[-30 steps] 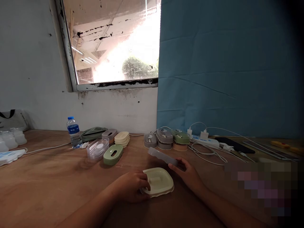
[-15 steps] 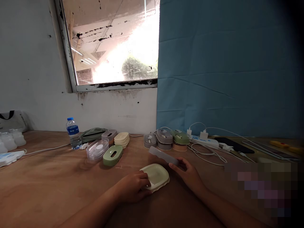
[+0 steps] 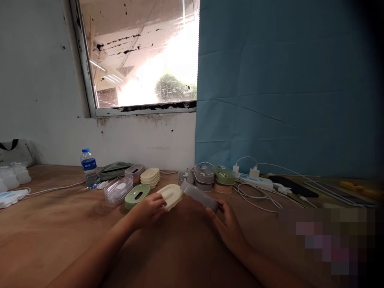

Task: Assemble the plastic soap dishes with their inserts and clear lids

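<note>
My left hand grips the near-left edge of a shallow cream oval tray, tilted and seemingly lifted off the table. In my right hand is a greyish translucent plastic piece, pinched at its right end between thumb and fingers and slanting up to the left. Its far end comes close to the tray's right edge; whether they touch I cannot tell. Left of the tray lies a green oval lid-like part with a slot. Behind it stands a stack of cream trays.
Clear plastic containers, a water bottle and a green pouch stand to the left. Grey boxes and a green-topped box sit at the back. A power strip with loose cables lies to the right.
My left hand has moved the cream tray up and to the left, away from me. My right hand has shifted slightly left, and the grey piece shows more of its face.
</note>
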`<state>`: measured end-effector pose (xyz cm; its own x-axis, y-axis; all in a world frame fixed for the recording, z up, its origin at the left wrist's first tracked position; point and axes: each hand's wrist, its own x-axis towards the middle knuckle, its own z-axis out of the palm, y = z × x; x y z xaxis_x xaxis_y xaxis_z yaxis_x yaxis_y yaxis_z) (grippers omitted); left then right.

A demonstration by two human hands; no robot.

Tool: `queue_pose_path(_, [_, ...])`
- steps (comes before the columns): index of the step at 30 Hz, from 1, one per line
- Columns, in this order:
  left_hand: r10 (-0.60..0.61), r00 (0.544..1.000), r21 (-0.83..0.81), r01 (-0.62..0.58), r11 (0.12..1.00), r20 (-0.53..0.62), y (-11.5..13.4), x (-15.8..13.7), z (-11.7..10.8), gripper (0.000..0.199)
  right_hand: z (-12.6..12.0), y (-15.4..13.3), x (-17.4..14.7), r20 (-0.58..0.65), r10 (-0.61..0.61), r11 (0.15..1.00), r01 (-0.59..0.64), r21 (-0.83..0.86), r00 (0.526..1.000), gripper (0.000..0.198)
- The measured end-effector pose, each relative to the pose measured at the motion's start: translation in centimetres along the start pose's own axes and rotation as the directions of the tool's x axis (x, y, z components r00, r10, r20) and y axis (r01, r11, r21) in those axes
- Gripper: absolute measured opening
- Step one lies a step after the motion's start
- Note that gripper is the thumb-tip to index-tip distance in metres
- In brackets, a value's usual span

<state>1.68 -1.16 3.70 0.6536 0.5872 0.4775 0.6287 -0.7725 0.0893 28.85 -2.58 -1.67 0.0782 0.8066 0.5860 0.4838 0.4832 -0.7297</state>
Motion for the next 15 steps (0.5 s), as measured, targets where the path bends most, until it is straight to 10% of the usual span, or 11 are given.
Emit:
queue_pose_path(6, [-0.165,0.974,0.187,0.193,0.963,-0.152,-7.7,4.8,-2.0,0.025,0.0,-0.8,-0.7,0.107,-0.074,0.997,0.075,-0.009,0.991,0.027])
queue_pose_path(15, [-0.378,0.925,0.338,0.363,0.868,-0.021,-15.6,8.3,0.4,0.022,-0.3,-1.3,-0.8,0.187,-0.02,1.0,0.017,0.018,0.982,0.025])
